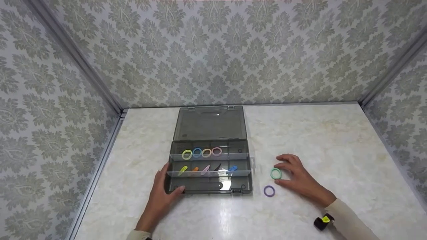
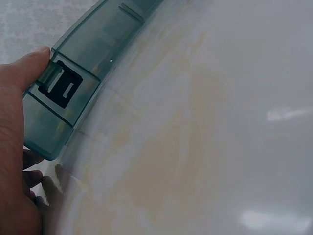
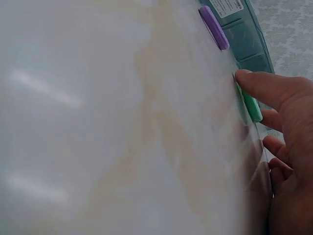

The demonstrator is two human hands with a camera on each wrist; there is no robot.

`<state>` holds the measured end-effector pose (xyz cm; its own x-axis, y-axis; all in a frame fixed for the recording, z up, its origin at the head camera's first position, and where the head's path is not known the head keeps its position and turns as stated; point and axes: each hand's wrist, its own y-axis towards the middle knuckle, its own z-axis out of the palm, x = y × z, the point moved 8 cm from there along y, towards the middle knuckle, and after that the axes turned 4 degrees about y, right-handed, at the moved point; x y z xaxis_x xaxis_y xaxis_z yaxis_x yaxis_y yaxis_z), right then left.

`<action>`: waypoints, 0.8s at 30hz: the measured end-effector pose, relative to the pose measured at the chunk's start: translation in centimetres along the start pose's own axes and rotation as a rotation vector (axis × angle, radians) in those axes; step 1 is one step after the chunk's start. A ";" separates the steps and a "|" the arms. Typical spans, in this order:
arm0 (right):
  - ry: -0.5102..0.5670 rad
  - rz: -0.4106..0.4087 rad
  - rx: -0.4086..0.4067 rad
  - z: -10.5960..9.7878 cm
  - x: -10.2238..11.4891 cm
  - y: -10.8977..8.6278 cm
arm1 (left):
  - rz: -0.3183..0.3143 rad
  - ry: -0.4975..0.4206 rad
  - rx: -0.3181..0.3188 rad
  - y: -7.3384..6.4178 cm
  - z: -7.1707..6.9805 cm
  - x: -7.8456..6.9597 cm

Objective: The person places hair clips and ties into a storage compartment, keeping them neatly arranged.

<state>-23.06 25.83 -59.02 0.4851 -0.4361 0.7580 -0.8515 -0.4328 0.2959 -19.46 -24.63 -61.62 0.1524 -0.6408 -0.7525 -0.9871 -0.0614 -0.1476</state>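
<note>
A dark translucent divided box [image 1: 208, 189] lies on the table with its lid [image 1: 210, 123] laid back. My left hand [image 1: 162, 193] holds its left end, thumb at the front corner and fingers along the side; in the left wrist view the thumb [image 2: 34, 66] lies beside the dark latch. To the right of the box, my right hand [image 1: 298, 178] pinches a green hair tie [image 1: 271, 173] between thumb and fingers, at the table surface. Just in front of it lies a purple hair tie [image 1: 265, 191], also seen in the right wrist view.
Several hair ties, such as a yellow one [image 1: 183, 155], stand in the box's back row. The middle row holds several hair clips, one of them blue [image 1: 233, 168]. Patterned walls [image 1: 217, 50] border the pale marbled table [image 1: 317, 133] at the back and sides.
</note>
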 end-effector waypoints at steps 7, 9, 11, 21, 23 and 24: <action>-0.018 -0.014 -0.031 0.0 0.1 0.2 | -0.022 -0.005 0.000 0.0 0.0 0.0; -0.024 -0.017 -0.045 0.0 0.1 0.2 | -0.018 -0.005 0.000 0.1 0.0 -0.1; -0.028 -0.018 -0.058 0.0 0.1 0.2 | -0.015 -0.007 -0.001 0.1 0.0 -0.1; 0.026 0.101 -0.088 -0.4 -0.4 0.7 | 0.001 -0.021 0.000 0.1 0.1 -0.2; 0.038 0.122 -0.099 -0.7 -0.3 1.3 | -0.001 -0.020 -0.005 0.0 0.0 -0.2; 0.048 0.129 -0.108 -0.8 -0.2 1.6 | -0.001 -0.017 -0.008 0.0 -0.1 -0.2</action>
<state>-24.74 25.86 -58.23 0.3623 -0.4437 0.8197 -0.9239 -0.2873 0.2528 -19.48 -24.56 -61.45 0.1543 -0.6273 -0.7633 -0.9873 -0.0685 -0.1432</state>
